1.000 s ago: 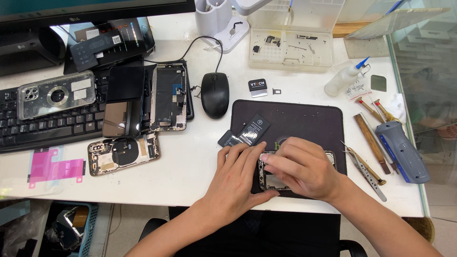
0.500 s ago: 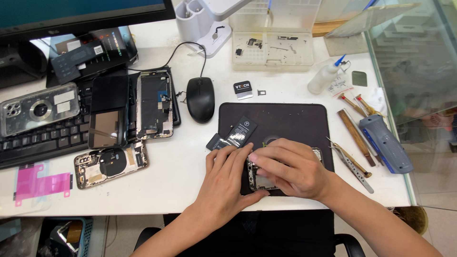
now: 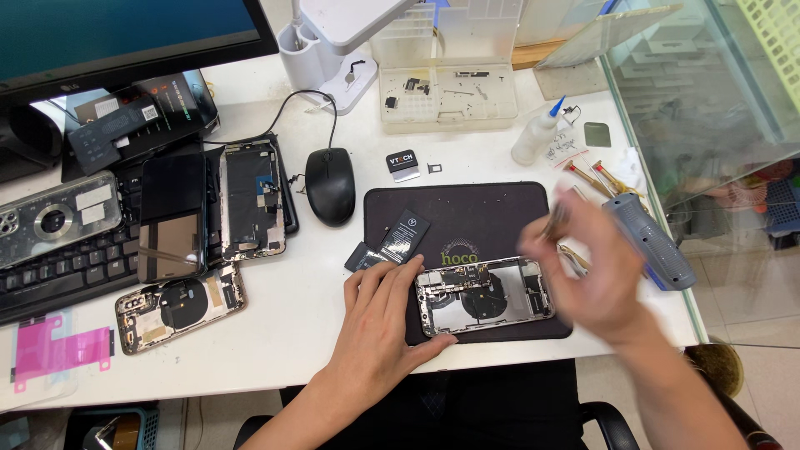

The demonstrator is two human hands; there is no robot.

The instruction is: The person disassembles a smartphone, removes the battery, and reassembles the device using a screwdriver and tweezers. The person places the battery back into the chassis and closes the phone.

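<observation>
An opened phone (image 3: pixel 487 296), its back off and its boards showing, lies on a black work mat (image 3: pixel 500 208). My left hand (image 3: pixel 379 321) rests at the phone's left end, with fingers on the top corner and thumb at the bottom corner, gripping it. My right hand (image 3: pixel 587 271) is lifted just right of the phone and blurred. It seems to pinch a thin tool (image 3: pixel 555 220) at its fingertips. A small black flat part (image 3: pixel 404 231) lies on the mat's left edge.
A mouse (image 3: pixel 330 185), a keyboard (image 3: pixel 50 271), and other dismantled phones (image 3: pixel 179 304) and screens (image 3: pixel 171 217) lie at left. A clear parts tray (image 3: pixel 442 96) and a squeeze bottle (image 3: pixel 537 133) stand behind the mat. Screwdrivers (image 3: pixel 587 177) and a grey tool (image 3: pixel 650 237) lie near the right edge by a glass panel (image 3: pixel 708 100).
My right hand has lifted off the phone and swung right, uncovering it. The left hand has stayed at the phone's left end. The view has shifted.
</observation>
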